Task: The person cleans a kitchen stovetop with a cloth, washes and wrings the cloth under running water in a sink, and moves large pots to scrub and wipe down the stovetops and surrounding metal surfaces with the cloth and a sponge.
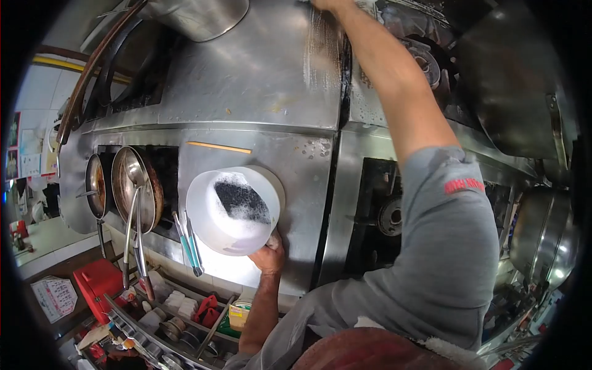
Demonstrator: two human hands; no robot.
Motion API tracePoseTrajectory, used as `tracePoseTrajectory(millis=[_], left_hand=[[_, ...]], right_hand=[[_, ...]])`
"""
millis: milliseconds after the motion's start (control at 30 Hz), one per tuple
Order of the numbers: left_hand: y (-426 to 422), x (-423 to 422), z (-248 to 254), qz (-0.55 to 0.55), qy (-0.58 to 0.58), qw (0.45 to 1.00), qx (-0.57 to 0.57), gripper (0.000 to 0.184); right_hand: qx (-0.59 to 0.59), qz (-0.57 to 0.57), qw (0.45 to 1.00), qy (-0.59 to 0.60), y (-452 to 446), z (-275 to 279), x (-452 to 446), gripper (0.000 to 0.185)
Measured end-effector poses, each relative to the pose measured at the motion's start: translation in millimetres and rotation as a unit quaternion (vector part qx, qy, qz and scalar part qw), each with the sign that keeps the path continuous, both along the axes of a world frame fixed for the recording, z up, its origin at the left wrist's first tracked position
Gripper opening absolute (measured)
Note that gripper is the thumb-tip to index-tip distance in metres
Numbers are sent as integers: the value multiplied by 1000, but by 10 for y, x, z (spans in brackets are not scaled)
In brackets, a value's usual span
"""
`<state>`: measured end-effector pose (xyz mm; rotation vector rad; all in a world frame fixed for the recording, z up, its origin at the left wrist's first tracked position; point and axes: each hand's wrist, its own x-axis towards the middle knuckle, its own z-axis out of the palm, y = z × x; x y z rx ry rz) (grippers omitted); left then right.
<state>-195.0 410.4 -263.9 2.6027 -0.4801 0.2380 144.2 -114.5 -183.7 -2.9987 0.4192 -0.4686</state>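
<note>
My left hand (267,255) grips the lower edge of a white plastic tub (203,216) on the steel counter. Inside the tub, white suds (231,229) surround a dark patch (242,201); whether that is liquid or a pad I cannot tell. My right arm stretches far forward, and my right hand (328,4) is cut off by the top edge of the view, its fingers out of sight. Wet, whitish streaks (320,55) mark the steel surface (259,74) just below that hand.
Left of the tub lie teal-handled tools (188,243), with pans (154,191) and ladles (134,179) beyond. A wooden stick (219,147) rests behind it. Gas burners (390,216) and a big wok (518,80) are at right. A large steel pot (197,18) stands at the back.
</note>
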Motion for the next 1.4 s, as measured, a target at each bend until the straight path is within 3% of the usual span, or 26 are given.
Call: tracePoseTrajectory(millis=[33, 67, 133, 167, 233, 333, 367, 400, 433, 533, 600, 667, 700, 733, 767, 800, 833, 867, 933, 1033, 1100, 1200, 1233, 1267, 1333, 1400], left_hand=[[1, 4, -2, -2, 0, 1000, -5, 26], [-2, 0, -4, 1, -13, 1000, -10, 26], [-5, -44, 21, -2, -22, 1000, -19, 26], [-20, -33, 54, -2, -17, 1000, -12, 26], [-46, -36, 79, 8, -12, 1000, 13, 27], [-3, -52, 67, -3, 10, 1000, 18, 30], [-32, -49, 79, -7, 8, 1000, 16, 30], [-48, -57, 122, -10, 0, 1000, 26, 29], [-64, -41, 139, -12, -9, 999, 36, 29], [-28, -90, 38, 11, 6, 1000, 18, 29], [-50, -108, -12, -6, 4, 1000, 0, 33], [-52, -117, 37, 5, 79, 996, -39, 38], [-7, -123, 0, -5, 50, 999, 9, 42], [22, -122, -34, -6, 50, 999, 13, 42], [-8, -114, -6, -16, 12, 999, 46, 43], [-26, -103, -3, -23, -26, 996, 78, 45], [38, -100, -109, 1, 2, 998, 56, 50], [71, -111, -139, 3, 2, 998, 56, 50], [72, -122, -156, -15, -7, 999, 51, 49], [43, -102, -91, -28, 5, 999, 45, 46], [32, -115, -115, -19, 8, 999, 40, 44], [-27, -87, -10, -14, 22, 999, 31, 43], [-40, -84, 19, -28, 28, 999, 26, 43], [-17, -93, -38, -23, 30, 999, 25, 43], [50, -112, -152, -7, 49, 997, -60, 45], [-42, -51, 30, 14, 45, 999, -10, 45]], right_hand=[[-7, 19, 1000, -23, 159, 18, -136, 17], [-24, 59, 997, 53, 530, 209, -566, 18], [146, 94, 984, 47, 1251, 464, -1449, 25], [94, 154, 983, -22, 1419, 208, -1701, 28], [158, 159, 975, 2, 1801, 426, -2280, 29], [86, 131, 987, -34, 1518, 275, -2143, 28], [43, 83, 994, -54, 1199, 323, -1955, 24], [85, -13, 996, 28, 899, 507, -1726, 22], [4, -24, 999, -30, 439, 356, -1383, 22], [-36, -8, 986, -160, -424, -142, -284, 20], [-62, 7, 993, -104, -658, -155, -2, 22], [-38, 5, 999, -4, -1001, -81, -28, 23], [-60, 22, 998, 25, -1379, -136, -166, 22], [-122, -19, 992, 23, -1841, -172, -505, 20], [-32, -114, 993, -5, -1967, 82, -1100, 21], [15, -198, 973, 117, -1735, 661, -1665, 25], [146, -262, 954, 0, -2049, 556, -2010, 31], [-9, -259, 962, 87, -2086, 576, -1974, 30], [-68, -188, 975, 99, -1862, 530, -1552, 27], [-161, 2, 987, -17, -1731, -485, 77, 19], [-76, -76, 994, -33, -1062, -88, 0, 19], [-164, -19, 986, -19, -2037, -338, -552, 21], [136, -109, 985, 12, -1491, 477, -1273, 22], [225, -209, 952, -8, -1546, 597, -1534, 24], [52, -270, 961, -13, -1955, 262, -1399, 22], [30, -192, 981, -2, -1677, 304, -1093, 20]])
